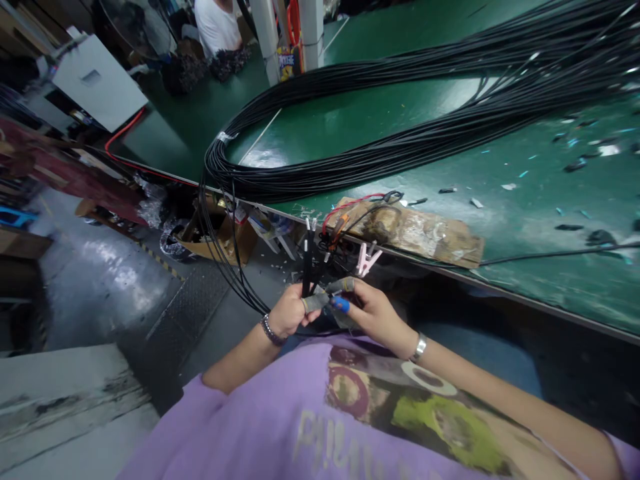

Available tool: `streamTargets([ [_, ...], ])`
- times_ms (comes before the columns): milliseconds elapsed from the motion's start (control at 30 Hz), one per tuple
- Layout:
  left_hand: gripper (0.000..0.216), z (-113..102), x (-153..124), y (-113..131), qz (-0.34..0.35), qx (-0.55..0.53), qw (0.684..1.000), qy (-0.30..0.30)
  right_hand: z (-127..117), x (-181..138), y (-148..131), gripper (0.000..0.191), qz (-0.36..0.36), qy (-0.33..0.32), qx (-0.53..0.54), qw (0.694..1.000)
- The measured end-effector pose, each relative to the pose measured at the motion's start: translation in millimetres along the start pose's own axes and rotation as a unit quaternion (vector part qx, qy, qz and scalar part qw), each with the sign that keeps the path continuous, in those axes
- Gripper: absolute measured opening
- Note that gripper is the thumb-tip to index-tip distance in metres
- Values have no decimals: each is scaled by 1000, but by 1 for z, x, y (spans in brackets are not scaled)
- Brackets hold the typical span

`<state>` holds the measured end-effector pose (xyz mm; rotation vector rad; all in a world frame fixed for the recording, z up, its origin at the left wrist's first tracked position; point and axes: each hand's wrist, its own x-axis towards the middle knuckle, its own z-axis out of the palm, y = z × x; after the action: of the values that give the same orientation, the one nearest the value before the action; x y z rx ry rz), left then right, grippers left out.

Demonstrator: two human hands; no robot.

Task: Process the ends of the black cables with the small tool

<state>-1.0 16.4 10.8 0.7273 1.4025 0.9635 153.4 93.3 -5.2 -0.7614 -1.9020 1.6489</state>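
A: Near first. What are the hands doing?

B: Left hand [289,312] is fisted around a few black cable ends [307,267]. They stand upright out of the fist, stripped tips on top. Right hand [373,313] is pinched in from the other side, taped fingertips [342,285] meeting the left thumb at the same cables. One right fingertip has a blue cover. Can't tell whether the right hand actually grips a cable or just presses on it.

A: Wrists?

B: Dark bracelet on the left, silver band on the right. Lilac shirt below.

A: Where do the cables sit?

B: Just in front of the bench edge [500,283], below table level. They run down and left, loop under the hands, then go up onto the green table [525,220].

A: Next out?

B: Pink clip [367,261] and a red wire [350,203] at the edge, next to a taped cardboard pad [425,233]. Cardboard box [225,237] under the bench, left.

A: Far?

B: Big black cable bundle [400,107] looped across the table. Bits of offcut scattered right. Another person in a white top [216,27] at the back left.
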Motion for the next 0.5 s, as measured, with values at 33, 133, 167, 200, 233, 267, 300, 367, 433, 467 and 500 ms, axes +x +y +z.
streamTargets([
  [33,52,0,0,0,-3,0,1000,-2,-1,1,-1,29,-6,1,-7,1000],
  [133,53,-5,0,2,-27,-13,999,-33,-5,2,-5,31,5,-41,31,999],
  [167,53,-8,1,2,-40,-15,997,-61,-7,2,-6,31,27,-71,65,995],
  [200,54,-11,3,2,-56,-10,993,-99,-8,2,-7,31,62,-105,106,987],
  [233,54,-14,4,2,-73,5,987,-146,-10,1,-8,30,105,-143,146,973],
  [267,53,-16,6,2,-88,28,977,-193,-11,1,-9,28,153,-183,178,955],
  [300,52,-17,8,2,-97,56,966,-235,-12,1,-9,25,196,-223,195,935],
  [367,49,-18,11,1,-93,107,948,-284,-14,1,-10,17,250,-286,192,905],
  [433,46,-16,13,0,-55,129,946,-294,-16,3,-11,11,250,-310,162,903],
  [467,45,-15,13,-1,-27,132,949,-287,-17,3,-11,8,246,-295,149,911],
  [500,45,-15,12,0,3,131,952,-277,-18,4,-10,8,246,-260,142,923],
])
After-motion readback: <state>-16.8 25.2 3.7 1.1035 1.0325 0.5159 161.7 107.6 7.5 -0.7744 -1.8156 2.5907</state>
